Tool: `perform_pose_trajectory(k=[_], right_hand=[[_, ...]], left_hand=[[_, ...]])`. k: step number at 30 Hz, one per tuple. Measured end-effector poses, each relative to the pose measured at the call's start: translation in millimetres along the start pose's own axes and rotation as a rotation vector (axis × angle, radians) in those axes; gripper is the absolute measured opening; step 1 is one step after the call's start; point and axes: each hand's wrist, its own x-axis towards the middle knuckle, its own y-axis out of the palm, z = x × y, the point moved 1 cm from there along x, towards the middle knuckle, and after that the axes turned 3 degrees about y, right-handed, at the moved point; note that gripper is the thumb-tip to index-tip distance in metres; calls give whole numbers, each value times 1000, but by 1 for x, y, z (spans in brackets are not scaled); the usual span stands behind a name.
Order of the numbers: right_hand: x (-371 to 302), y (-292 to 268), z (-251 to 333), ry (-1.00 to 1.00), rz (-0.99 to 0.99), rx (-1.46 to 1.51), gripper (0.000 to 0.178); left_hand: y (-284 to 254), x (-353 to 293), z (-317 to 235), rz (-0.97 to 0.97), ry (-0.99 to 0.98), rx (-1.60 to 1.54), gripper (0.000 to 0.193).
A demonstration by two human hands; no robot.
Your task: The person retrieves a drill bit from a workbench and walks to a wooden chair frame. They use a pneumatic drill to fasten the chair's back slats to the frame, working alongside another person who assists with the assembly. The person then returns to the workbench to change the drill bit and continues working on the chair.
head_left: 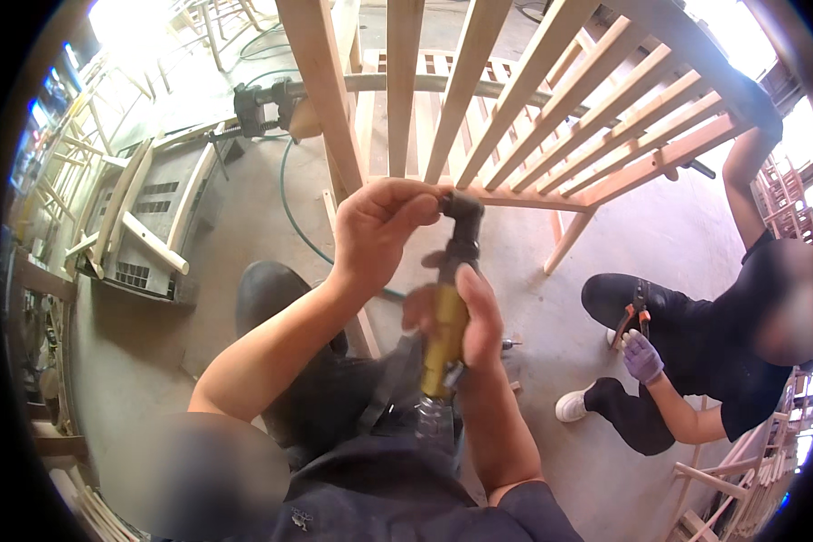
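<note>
My right hand [481,316] is wrapped round the yellow body of a right-angle air driver [443,348], held upright in front of me with its black angled head at the top. My left hand [377,230] is closed in a pinch beside that head; whatever its fingertips hold is too small to make out. Just beyond both hands stands a wooden slatted bench frame [481,81], its lower rail level with the driver's head. Across the frame runs a long bar clamp [266,107], with its black jaw at the left post.
At right a co-worker squats, one bare arm [752,181] raised to the frame, a purple-gloved hand [642,357] by orange-handled pliers [634,318]. A green hose [291,203] trails over the floor. Left stands a grey crate [158,226] with wooden parts on it.
</note>
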Motion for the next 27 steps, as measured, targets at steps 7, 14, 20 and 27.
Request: perform_pose_trajectory(k=[7, 14, 20, 27], right_hand=[[86, 27, -19, 9, -1, -26, 47], [127, 44, -33, -62, 28, 31, 30], [141, 47, -46, -122, 13, 11, 22], [141, 50, -39, -103, 64, -60, 31]], left_hand=[[-42, 40, 17, -306, -316, -322, 29], [-55, 44, -15, -219, -399, -363, 45], [-70, 44, -19, -150, -405, -254, 49], [-71, 38, -19, -162, -382, -124, 46]])
